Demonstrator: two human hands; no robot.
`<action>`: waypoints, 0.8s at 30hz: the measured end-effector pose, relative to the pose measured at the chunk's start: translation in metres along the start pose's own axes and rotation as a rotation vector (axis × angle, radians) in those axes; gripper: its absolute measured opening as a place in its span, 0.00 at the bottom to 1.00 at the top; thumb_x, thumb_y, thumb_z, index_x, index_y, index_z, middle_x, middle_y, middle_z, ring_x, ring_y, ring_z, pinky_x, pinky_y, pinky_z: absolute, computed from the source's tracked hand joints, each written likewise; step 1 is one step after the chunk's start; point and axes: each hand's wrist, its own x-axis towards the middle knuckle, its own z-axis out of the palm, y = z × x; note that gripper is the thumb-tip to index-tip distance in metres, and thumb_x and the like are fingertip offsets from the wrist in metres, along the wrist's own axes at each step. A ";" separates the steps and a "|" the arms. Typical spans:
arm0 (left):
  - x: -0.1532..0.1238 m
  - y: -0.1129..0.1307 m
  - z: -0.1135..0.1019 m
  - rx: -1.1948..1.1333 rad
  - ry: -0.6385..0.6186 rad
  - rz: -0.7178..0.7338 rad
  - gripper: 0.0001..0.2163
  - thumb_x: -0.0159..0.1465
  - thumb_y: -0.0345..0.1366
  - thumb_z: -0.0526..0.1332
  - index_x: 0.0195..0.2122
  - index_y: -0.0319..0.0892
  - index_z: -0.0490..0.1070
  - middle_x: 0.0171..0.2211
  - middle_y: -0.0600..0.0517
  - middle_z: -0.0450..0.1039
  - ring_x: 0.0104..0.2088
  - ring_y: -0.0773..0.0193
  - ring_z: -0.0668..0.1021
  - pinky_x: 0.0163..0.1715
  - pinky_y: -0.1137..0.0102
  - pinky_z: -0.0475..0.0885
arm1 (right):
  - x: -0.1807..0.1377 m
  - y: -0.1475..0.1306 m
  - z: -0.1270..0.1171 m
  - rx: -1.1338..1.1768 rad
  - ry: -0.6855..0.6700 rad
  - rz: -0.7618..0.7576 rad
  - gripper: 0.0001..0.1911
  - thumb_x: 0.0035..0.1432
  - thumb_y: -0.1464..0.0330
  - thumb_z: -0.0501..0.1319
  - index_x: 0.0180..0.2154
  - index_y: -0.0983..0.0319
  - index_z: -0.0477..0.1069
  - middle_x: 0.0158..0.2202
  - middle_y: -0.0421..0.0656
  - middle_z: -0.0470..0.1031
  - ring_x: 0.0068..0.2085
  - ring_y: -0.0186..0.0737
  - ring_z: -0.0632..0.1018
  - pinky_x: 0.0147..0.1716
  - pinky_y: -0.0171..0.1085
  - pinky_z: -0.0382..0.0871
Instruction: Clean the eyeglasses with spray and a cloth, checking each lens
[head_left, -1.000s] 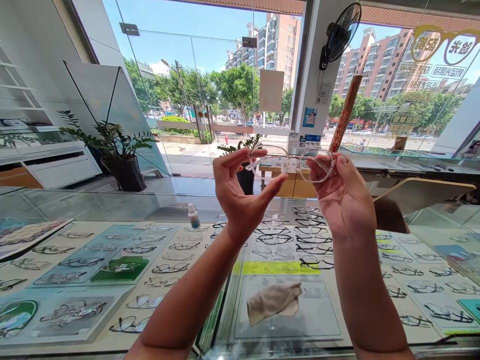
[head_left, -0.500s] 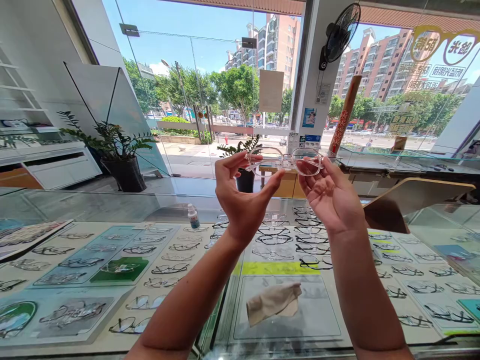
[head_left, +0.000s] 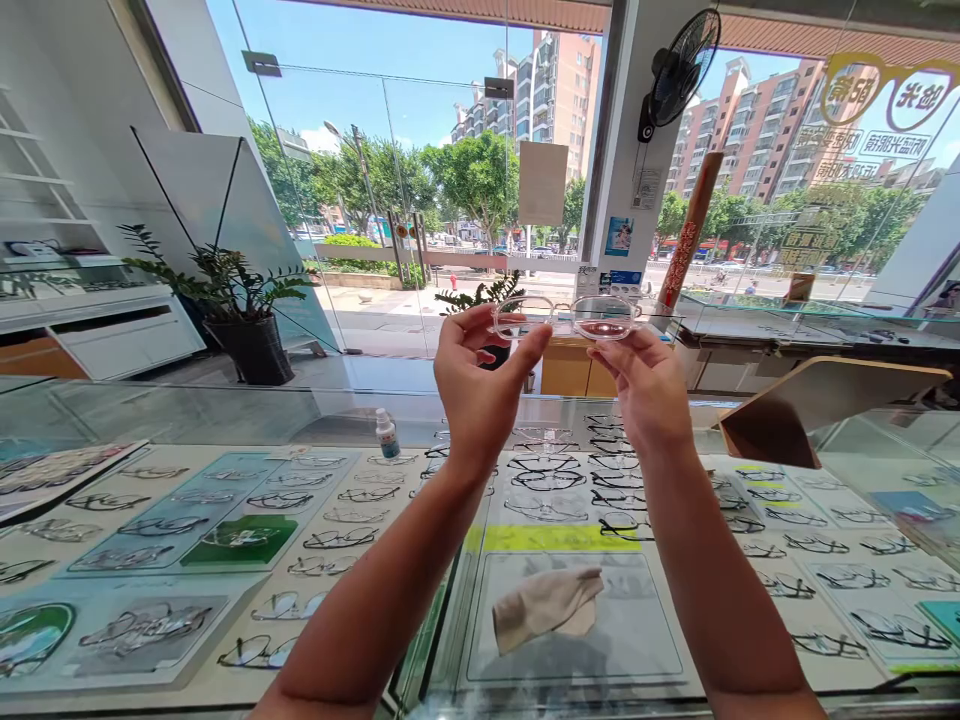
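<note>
Both hands hold up a pair of clear-framed glasses (head_left: pixel 568 316) at chest height over a glass display counter (head_left: pixel 225 420). My left hand (head_left: pixel 480 385) pinches the left lens rim between thumb and fingers. My right hand (head_left: pixel 643 385) grips the right lens rim the same way. The frame lies almost flat, its lenses tipped toward horizontal. A beige cleaning cloth (head_left: pixel 547 605) lies crumpled on a tray (head_left: pixel 652 640) on the counter below my arms.
Under the glass are rows of several spectacle frames (head_left: pixel 555 470). A small white bottle (head_left: pixel 387 434) stands on the counter. A potted plant (head_left: pixel 236 305) sits at the left, a tilted mirror (head_left: pixel 810 405) at the right, a wall fan (head_left: pixel 679 70) above.
The glasses have tipped from facing me to nearly flat. Both hands drew closer together and slightly away from me, the right hand moving left.
</note>
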 end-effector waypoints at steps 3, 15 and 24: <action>0.009 -0.009 -0.002 -0.157 -0.124 -0.247 0.29 0.49 0.53 0.81 0.46 0.44 0.75 0.41 0.45 0.83 0.37 0.58 0.82 0.34 0.63 0.74 | 0.000 0.005 0.003 -0.168 -0.061 -0.159 0.07 0.59 0.62 0.73 0.40 0.55 0.83 0.44 0.40 0.85 0.49 0.42 0.83 0.58 0.48 0.78; 0.014 0.000 -0.004 -0.458 -0.553 -1.022 0.27 0.51 0.56 0.77 0.42 0.40 0.77 0.38 0.47 0.80 0.36 0.62 0.78 0.35 0.67 0.68 | -0.001 0.007 0.002 -0.443 -0.065 -0.537 0.05 0.65 0.66 0.70 0.42 0.50 0.84 0.50 0.39 0.85 0.56 0.47 0.82 0.63 0.55 0.74; 0.016 -0.012 -0.003 -0.572 -0.721 -1.179 0.23 0.56 0.57 0.73 0.38 0.41 0.75 0.32 0.50 0.79 0.33 0.63 0.78 0.30 0.70 0.69 | 0.000 0.011 0.000 -0.449 -0.098 -0.593 0.05 0.65 0.64 0.71 0.43 0.50 0.84 0.47 0.37 0.86 0.55 0.47 0.83 0.62 0.55 0.76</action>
